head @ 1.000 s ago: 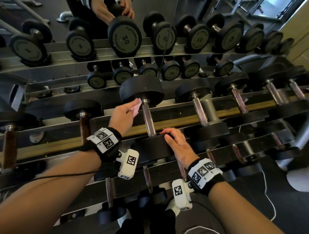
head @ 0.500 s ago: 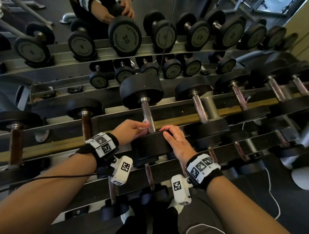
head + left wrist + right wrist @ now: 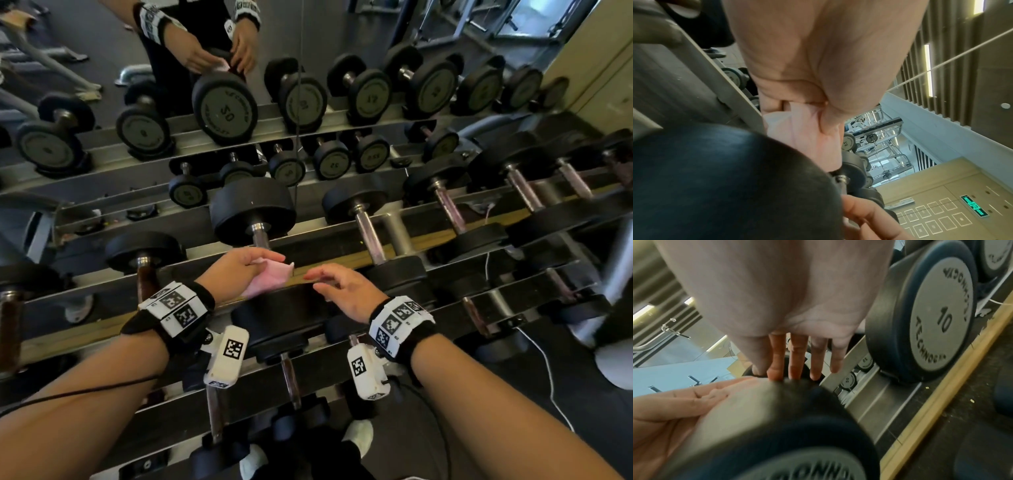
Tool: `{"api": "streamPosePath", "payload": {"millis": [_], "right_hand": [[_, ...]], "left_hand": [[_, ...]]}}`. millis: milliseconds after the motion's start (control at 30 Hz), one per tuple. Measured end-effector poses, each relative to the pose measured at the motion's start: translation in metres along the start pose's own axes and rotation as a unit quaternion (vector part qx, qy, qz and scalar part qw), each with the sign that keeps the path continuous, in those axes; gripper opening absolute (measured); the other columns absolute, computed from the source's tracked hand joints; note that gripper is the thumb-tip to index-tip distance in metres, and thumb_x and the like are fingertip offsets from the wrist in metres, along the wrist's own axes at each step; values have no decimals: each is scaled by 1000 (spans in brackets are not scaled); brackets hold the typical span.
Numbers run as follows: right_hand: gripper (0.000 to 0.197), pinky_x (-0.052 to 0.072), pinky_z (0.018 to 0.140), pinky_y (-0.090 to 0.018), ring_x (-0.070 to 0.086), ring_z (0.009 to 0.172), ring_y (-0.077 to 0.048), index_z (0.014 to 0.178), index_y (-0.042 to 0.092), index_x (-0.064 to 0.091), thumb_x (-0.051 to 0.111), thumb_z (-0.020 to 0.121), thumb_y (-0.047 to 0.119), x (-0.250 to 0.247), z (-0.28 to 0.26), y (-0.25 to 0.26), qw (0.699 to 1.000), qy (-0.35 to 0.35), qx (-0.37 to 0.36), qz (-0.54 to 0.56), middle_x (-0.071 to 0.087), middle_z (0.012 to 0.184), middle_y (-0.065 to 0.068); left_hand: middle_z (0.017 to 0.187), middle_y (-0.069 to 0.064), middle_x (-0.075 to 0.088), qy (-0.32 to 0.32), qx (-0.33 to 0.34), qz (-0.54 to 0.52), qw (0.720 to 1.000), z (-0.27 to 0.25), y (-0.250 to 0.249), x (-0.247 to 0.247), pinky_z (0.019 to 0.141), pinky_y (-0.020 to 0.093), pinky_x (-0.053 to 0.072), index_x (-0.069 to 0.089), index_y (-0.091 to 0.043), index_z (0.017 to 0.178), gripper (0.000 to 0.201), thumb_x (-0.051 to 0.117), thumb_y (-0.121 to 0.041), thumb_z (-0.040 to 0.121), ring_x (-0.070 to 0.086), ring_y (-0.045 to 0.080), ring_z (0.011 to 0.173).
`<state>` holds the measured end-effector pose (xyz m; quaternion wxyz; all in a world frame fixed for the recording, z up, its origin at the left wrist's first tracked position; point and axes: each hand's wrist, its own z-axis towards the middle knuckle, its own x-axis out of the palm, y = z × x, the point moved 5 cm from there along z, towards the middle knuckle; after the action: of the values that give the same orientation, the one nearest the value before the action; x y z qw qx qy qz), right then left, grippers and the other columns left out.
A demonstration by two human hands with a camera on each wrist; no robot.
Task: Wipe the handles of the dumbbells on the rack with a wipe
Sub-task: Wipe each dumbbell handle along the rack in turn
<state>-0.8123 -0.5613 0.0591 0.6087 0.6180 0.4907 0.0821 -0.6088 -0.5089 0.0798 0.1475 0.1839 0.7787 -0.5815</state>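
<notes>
A big black dumbbell lies on the rack's upper tier, with its far head (image 3: 252,209), a short bare stretch of steel handle (image 3: 261,237) and its near head (image 3: 291,317). My left hand (image 3: 263,263) pinches a pink wipe (image 3: 274,277) over the near part of that handle. Whether the wipe touches the steel is hidden. The left wrist view shows the wipe (image 3: 803,129) caught under my thumb beside the near head (image 3: 715,178). My right hand (image 3: 323,278) hovers just right of the wipe above the near head, with straight spread fingers (image 3: 796,356) holding nothing.
More dumbbells line the tier: a smaller one (image 3: 368,233) to the right, a 10 one (image 3: 931,313) beside my right hand, another (image 3: 144,253) to the left. A mirror behind shows the rack again. A white cable (image 3: 548,370) trails on the floor at right.
My left hand has loosened from the handle and now shows the wipe sticking out to the right. My right hand has lifted off the near head and spread its fingers.
</notes>
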Motion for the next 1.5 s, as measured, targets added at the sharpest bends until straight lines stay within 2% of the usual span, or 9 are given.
{"api": "streamPosePath", "payload": {"millis": [200,433,533,700,800,967,1233,1333,1500], "right_hand": [[24,43,100,-27,56,111,-3,115,34,63,61,95,21,-88,-8,-31,998,-54,3,-29,63,119,12],[31,37,111,-41,49,124,-17,113,33,63,74,86,24,-160,-24,-107,989,-138,44,16,58,125,1],[36,32,110,-35,42,129,-13,115,43,58,74,83,43,-153,-24,-131,992,-106,65,34,51,132,7],[53,37,110,-34,46,127,-17,128,34,50,73,83,47,-133,-15,-145,986,-74,109,104,49,136,0],[53,46,105,-38,55,120,-21,129,34,48,72,83,47,-127,-15,-151,976,-63,121,171,54,132,-4],[47,44,67,-1,54,100,5,123,26,51,72,84,40,-124,-15,-155,967,-72,104,222,50,121,14],[52,41,91,-15,50,122,-6,108,24,55,72,69,54,-122,-13,-163,957,-132,80,248,46,142,10],[54,45,89,-15,52,120,-4,106,27,56,78,68,58,-120,-11,-166,952,-125,72,268,47,140,12],[52,53,73,-13,63,98,8,104,20,56,82,68,48,-116,-8,-172,935,-144,55,320,48,138,6]], "left_hand": [[115,0,61,-50,-36,6,998,44,-40,24,77,22,51,50,-26,137,40,48,-10,101,61,11,92],[116,20,65,-59,-88,-66,992,103,-57,87,84,33,55,59,-5,130,35,43,4,100,65,26,96],[97,13,68,-83,-105,-147,980,116,-58,105,66,19,55,62,1,126,33,42,6,100,65,16,76],[113,3,65,-181,-68,-175,965,136,-68,111,99,34,49,65,-12,123,29,48,-4,101,61,14,100],[102,-8,73,-198,-46,-252,946,145,-68,115,93,19,51,70,-18,113,26,52,-6,100,64,10,105],[114,-2,73,-185,-46,-195,962,167,-57,121,108,36,45,69,-25,122,28,52,-16,101,66,12,112],[126,8,67,-114,-40,-94,988,191,-40,135,107,35,44,65,-18,129,32,55,-15,99,61,20,115],[120,10,69,-110,-58,-132,983,194,-34,138,109,45,44,68,-17,125,29,57,-15,98,62,29,117],[101,3,70,-77,-64,-152,983,192,-37,143,93,26,53,72,-12,117,23,59,-17,98,65,19,101]]}}
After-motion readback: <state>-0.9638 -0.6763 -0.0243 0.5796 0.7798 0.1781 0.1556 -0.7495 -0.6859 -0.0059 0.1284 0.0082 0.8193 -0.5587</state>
